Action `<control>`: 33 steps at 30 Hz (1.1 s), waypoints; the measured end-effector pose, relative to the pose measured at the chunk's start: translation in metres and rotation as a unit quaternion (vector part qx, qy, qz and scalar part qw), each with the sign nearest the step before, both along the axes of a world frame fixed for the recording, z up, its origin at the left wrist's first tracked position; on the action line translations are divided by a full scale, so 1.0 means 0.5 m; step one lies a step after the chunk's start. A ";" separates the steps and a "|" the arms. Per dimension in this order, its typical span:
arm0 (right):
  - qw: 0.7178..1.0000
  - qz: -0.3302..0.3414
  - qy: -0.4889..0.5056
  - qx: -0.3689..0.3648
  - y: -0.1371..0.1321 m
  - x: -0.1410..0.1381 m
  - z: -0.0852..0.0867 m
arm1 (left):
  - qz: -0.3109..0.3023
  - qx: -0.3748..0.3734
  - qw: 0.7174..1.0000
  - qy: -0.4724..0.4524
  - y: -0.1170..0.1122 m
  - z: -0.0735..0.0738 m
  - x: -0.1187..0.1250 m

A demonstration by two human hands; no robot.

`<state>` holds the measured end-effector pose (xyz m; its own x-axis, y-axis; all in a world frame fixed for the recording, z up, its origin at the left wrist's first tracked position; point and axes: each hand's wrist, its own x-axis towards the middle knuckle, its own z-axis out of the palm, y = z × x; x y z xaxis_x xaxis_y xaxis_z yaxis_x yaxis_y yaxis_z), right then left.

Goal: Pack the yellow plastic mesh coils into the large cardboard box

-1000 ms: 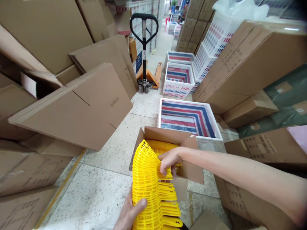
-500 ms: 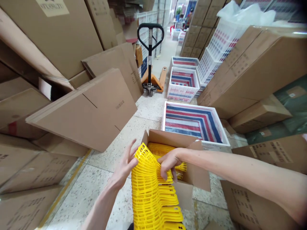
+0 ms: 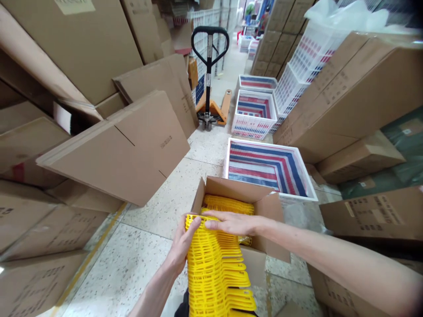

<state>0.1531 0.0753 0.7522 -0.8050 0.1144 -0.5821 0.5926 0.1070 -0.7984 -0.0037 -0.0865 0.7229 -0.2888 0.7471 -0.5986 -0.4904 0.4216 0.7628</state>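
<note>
A long nested stack of yellow plastic latticed pieces with flat handles point(image 3: 206, 273) extends from the carton's near side toward me. My left hand point(image 3: 180, 242) grips its far end from the left, thumb over the top edge. Across that same far end lies my right hand point(image 3: 234, 223), fingers stretched over the top and thumb pressed against the lattice. Just beyond, an open cardboard carton point(image 3: 271, 209) contains more yellow latticed pieces point(image 3: 228, 204), partly hidden by my right hand and forearm.
A white crate with a striped liner point(image 3: 310, 191) sits behind the carton, with more crates point(image 3: 253, 127) farther back. A pallet jack point(image 3: 208, 83) stands in the aisle. Flattened cardboard point(image 3: 125, 149) leans at left; large cartons point(image 3: 357, 97) line the right.
My left hand has closed onto the stack's far end. My right hand has moved left from the handle side onto that end, its fingers now straighter. The far end sits lower and flatter.
</note>
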 end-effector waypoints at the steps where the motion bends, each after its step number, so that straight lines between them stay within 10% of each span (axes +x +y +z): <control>1: 1.000 -0.007 0.011 0.007 -0.010 -0.004 -0.002 | 0.005 -0.003 1.000 -0.007 -0.002 -0.003 0.001; 19: 0.998 0.032 0.053 0.020 -0.078 -0.037 -0.018 | 0.084 -0.084 0.990 -0.075 -0.074 -0.024 0.013; 33: 0.998 -0.006 0.039 -0.048 -0.133 -0.018 -0.194 | 0.120 -0.277 0.907 -0.293 -0.083 -0.141 0.021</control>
